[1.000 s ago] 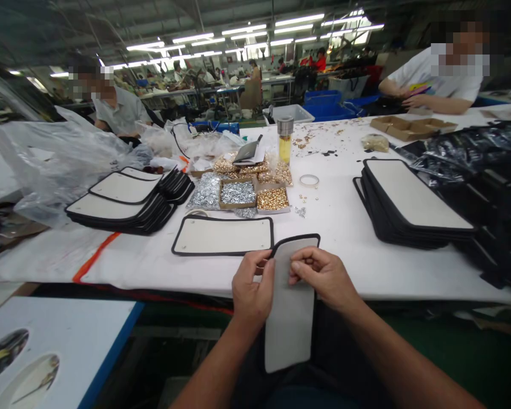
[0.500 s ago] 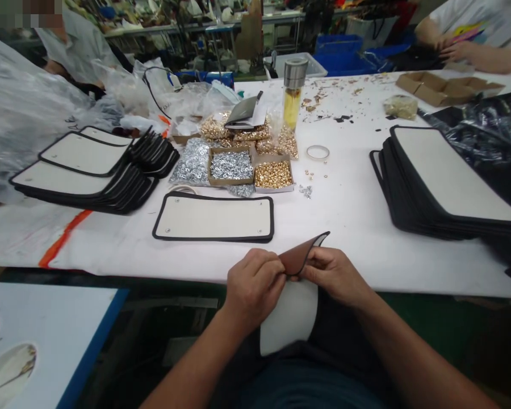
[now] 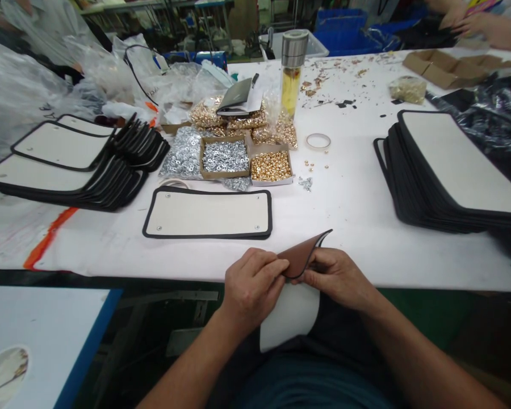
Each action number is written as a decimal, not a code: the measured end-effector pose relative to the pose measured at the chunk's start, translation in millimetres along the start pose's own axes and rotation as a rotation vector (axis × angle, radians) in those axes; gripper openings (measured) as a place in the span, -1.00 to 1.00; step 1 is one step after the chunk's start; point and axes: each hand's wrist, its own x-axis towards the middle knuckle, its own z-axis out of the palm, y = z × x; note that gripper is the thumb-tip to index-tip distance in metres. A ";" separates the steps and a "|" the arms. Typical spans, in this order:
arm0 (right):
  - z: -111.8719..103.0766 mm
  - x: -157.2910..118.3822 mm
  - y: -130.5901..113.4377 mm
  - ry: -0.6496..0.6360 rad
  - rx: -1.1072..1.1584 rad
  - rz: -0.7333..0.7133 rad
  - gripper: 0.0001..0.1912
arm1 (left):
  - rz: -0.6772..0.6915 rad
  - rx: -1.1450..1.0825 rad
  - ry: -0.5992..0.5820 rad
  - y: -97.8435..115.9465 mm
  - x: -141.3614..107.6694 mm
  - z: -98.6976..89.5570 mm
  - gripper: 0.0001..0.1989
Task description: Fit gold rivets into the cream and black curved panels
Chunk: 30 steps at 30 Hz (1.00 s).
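Gripped one curled panel (image 3: pixel 301 257) with left hand (image 3: pixel 252 289) and right hand (image 3: pixel 340 278) by the near table edge (image 3: pixel 392 276), had room rightward as far as one stack (image 3: pixel 464 165), and faced two boxes of metal pieces (image 3: pixel 272 182) and one bottle (image 3: pixel 292 74) beyond the grip.

The folded panel (image 3: pixel 300 257) is faced in smooth brown, leather-like material with a soft sheen and is lined in matt off-white. A similar matt surface is shown by the flat panel (image 3: pixel 208 213), which is bordered with dull black binding (image 3: pixel 269 213) and set with shiny metal snaps (image 3: pixel 257 227). Bright silvery metal washers (image 3: pixel 225 156) and glossy gold-coloured studs (image 3: pixel 271 166) are held in matt cardboard boxes (image 3: pixel 273 182). The clear, glossy bottle (image 3: pixel 290 94) is capped in smooth metal. The counter (image 3: pixel 344 227) is covered in matt white sheeting.
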 end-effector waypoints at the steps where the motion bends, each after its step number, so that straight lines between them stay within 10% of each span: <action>1: 0.1 -0.1 -0.4 -0.001 0.010 0.002 -0.82 | -0.021 -0.018 0.000 0.2 0.5 -0.2 -0.74; 11: 13.6 21.4 -13.0 0.075 0.108 -0.155 -0.93 | -0.451 -0.430 -0.052 -13.9 18.8 -16.9 -0.99; 18: 32.3 47.8 -8.2 0.205 0.095 -0.216 -0.94 | -0.739 -0.804 -0.073 -33.8 13.9 -13.8 -0.80; 30: 40.4 56.6 -10.6 0.287 -0.181 -0.321 -0.94 | -0.844 -0.993 0.004 -36.5 11.5 -10.4 -0.78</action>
